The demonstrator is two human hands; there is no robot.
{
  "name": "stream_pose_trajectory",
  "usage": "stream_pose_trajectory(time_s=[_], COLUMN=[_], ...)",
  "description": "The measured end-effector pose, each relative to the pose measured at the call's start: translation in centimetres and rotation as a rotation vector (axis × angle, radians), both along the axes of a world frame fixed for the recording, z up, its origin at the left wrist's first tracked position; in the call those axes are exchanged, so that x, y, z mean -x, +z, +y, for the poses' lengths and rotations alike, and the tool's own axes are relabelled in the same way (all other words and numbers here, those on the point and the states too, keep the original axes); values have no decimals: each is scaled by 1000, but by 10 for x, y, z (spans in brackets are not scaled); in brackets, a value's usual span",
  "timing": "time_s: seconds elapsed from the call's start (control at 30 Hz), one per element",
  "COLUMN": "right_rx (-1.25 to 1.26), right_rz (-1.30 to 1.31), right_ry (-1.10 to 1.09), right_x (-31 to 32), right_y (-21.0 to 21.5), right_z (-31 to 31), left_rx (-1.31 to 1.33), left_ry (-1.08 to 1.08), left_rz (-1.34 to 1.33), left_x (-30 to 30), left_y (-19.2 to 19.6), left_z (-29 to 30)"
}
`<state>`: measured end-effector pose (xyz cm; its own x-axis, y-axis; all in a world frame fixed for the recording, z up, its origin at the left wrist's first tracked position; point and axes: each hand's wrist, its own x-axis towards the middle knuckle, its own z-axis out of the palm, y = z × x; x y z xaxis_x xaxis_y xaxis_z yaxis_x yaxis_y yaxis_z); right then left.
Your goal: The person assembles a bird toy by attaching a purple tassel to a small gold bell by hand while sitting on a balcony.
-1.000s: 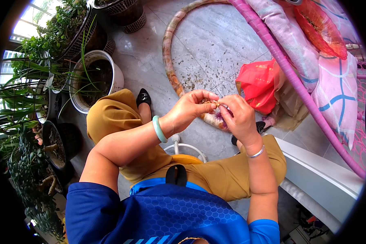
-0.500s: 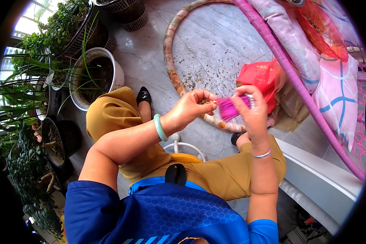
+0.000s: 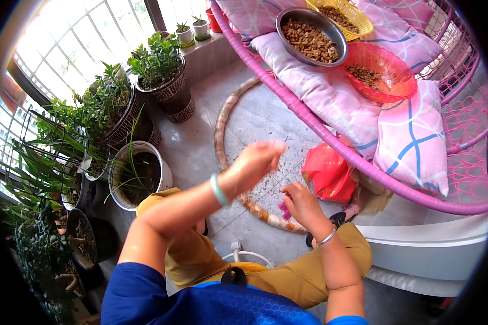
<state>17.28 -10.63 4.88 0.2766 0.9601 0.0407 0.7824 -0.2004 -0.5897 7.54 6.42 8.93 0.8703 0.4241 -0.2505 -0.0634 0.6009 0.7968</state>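
The floor (image 3: 265,116) is pale marbled tile, and a balcony-like corner opens to barred windows (image 3: 76,49) on the left, with potted plants (image 3: 157,70) crowded along the wall and sill. A big pink hanging chair (image 3: 363,162) sweeps across the right, its pink cushions (image 3: 331,103) carrying a metal bowl (image 3: 310,28), a yellow basket (image 3: 344,13) and a red basket (image 3: 382,73), all holding brownish pieces. On the floor lies a large wrapped hoop (image 3: 222,135), flat, its near arc passing under the person's hands. A red plastic bag (image 3: 331,173) sits just beside the chair's rim. The seated person's left hand (image 3: 257,160) is raised above the hoop, blurred, fingers drawn loosely together; I cannot tell whether it holds anything. The right hand (image 3: 303,203) is lower, near the hoop's near arc, fingers curled and pinching a small magenta tuft (image 3: 283,210) whose strands point down and left toward the hoop.
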Motion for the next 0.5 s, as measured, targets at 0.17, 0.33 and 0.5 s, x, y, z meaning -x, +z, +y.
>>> stream_pose_trajectory(time_s=[0.17,0.33,0.5], right_rx=[-3,-24,-82], right_rz=[-2,-7,-30], right_ry=[16,-2,-15], right_x=[3,0,-3], right_y=[-1,5,3], right_z=[-3,-13,-18], left_rx=[-237,185,363], left_ry=[170,-29,-78], left_rz=[-362,-472,-144], left_x=[-114,-95,-9], left_y=[119,63,-15], left_z=[75,72,8])
